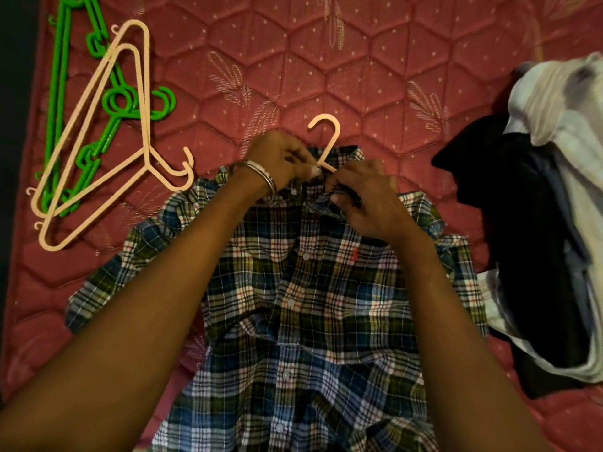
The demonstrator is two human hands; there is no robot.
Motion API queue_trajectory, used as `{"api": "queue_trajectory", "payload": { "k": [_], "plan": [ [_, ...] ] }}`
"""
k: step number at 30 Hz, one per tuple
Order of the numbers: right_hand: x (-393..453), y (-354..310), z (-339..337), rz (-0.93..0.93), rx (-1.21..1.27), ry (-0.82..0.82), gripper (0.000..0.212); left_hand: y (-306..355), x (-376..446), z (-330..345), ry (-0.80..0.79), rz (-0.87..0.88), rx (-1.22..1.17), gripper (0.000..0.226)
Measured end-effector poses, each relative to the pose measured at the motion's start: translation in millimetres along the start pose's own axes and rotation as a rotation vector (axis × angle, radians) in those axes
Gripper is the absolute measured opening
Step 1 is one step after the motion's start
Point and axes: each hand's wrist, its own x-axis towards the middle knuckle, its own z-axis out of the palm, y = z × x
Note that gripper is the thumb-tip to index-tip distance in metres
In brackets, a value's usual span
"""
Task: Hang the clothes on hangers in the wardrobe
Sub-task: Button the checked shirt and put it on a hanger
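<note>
A blue, green and white plaid shirt [303, 305] lies flat, front up, on the red quilted mattress [359, 66]. A peach hanger [329, 132] is inside it, and only its hook sticks out past the collar. My left hand [277, 158], with a metal bangle on the wrist, pinches the collar fabric at the top of the placket, just left of the hanger's neck. My right hand [362, 194] pinches the opposite collar edge, just right of the neck. The rest of the hanger is hidden under the shirt.
Two spare peach hangers [98, 145] lie over several green hangers [58, 93] at the mattress's left side. A heap of dark and white clothes [538, 223] sits at the right. The mattress's left edge [39, 60] borders a dark gap.
</note>
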Motion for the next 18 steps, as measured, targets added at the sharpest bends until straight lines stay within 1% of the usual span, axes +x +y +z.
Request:
{"api": "queue_trajectory", "payload": {
  "k": [3,6,10,11,14,18],
  "plan": [
    [10,-10,5,0.023,-0.040,0.103,0.019,3,1,10,0.004,-0.050,0.013,0.016],
    [15,-12,13,-0.005,-0.055,0.206,0.017,7,3,14,0.046,-0.176,-0.055,0.016],
    [11,-13,26,-0.022,-0.047,0.409,0.014,9,9,10,-0.006,-0.332,-0.117,0.010],
    [10,-14,27,-0.014,-0.045,0.441,0.014,9,10,11,-0.005,-0.353,-0.115,0.013],
    [9,-17,27,-0.022,-0.050,0.471,0.015,8,11,13,0.022,-0.388,-0.064,0.023],
    [9,-18,22,-0.048,-0.058,0.426,0.015,6,13,12,-0.010,-0.383,-0.018,0.023]
  ]
}}
